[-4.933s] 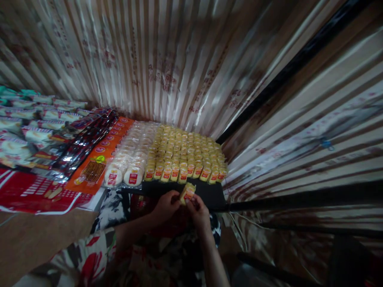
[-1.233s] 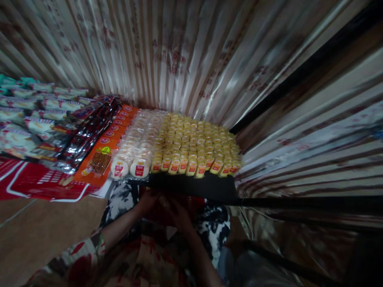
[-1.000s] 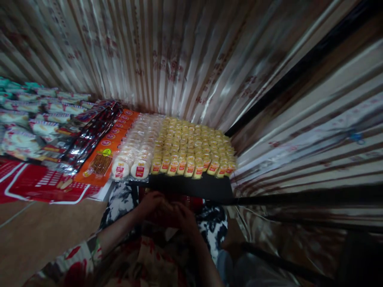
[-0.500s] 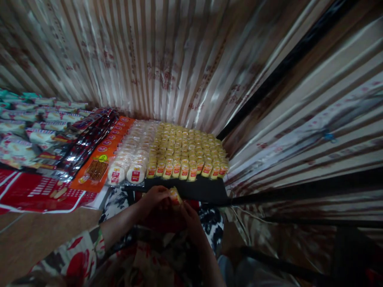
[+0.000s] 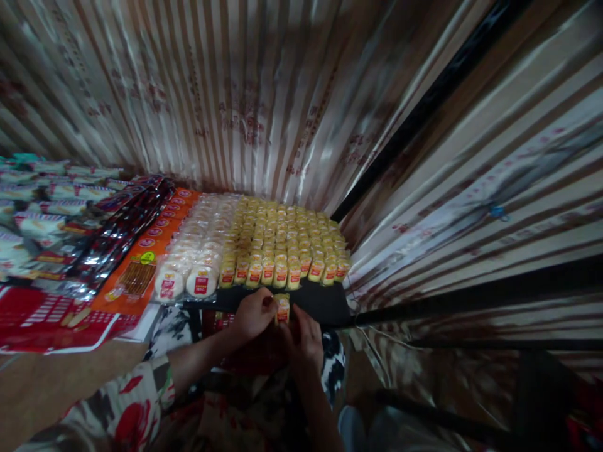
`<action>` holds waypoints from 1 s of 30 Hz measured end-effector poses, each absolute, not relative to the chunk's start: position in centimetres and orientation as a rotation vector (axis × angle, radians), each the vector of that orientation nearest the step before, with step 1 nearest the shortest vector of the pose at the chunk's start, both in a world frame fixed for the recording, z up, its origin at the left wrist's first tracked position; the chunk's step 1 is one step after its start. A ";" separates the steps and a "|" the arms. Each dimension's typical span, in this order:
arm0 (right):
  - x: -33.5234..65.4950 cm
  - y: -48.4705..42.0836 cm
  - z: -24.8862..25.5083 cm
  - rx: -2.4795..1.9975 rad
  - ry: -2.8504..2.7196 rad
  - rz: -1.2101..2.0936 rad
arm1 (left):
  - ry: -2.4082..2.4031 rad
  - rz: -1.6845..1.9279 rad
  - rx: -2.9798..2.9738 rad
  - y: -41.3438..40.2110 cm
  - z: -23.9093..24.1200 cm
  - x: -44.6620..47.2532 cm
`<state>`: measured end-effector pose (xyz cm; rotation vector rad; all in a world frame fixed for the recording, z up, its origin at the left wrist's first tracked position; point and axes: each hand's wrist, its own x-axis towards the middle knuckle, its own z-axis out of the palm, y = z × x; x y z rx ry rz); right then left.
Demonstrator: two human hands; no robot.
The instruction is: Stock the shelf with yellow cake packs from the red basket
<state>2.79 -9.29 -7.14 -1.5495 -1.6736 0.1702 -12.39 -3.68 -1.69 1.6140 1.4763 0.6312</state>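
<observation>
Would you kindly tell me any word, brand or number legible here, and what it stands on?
Nothing can be read for certain.
Nearest yellow pack: print too small.
Yellow packs in rows: too small.
Round white packs: too small.
Orange packet: print too blurred.
White packets and dark packets: blurred.
Striped sheeting: reddish characters, too blurred.

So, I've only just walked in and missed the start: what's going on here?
A person's left hand holds a small yellow pack, with the right hand close at its other side; whether the right grips it too is hard to tell. Beyond the hands, rows of similar packs sit on a black surface. Left of those are white packs, then an orange packet.
</observation>
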 end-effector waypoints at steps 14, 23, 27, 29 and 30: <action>4.3 -5.8 -6.2 -1.712 -1.556 -0.107 | 1.455 0.767 1.669 -1.7 0.1 -6.6; 6.6 -1.7 -6.9 -1.786 -1.558 -0.166 | 1.412 0.918 1.693 0.5 -1.2 -4.0; 6.5 -0.7 -7.4 -1.854 -1.537 -0.087 | 1.434 0.882 1.733 0.1 -2.9 -4.7; 6.2 -0.4 -7.5 -1.854 -1.520 -0.024 | 1.452 0.835 1.784 -0.1 -3.4 -5.3; 6.1 -0.3 -7.5 -1.841 -1.502 0.011 | 1.459 0.808 1.808 -0.2 -3.6 -5.6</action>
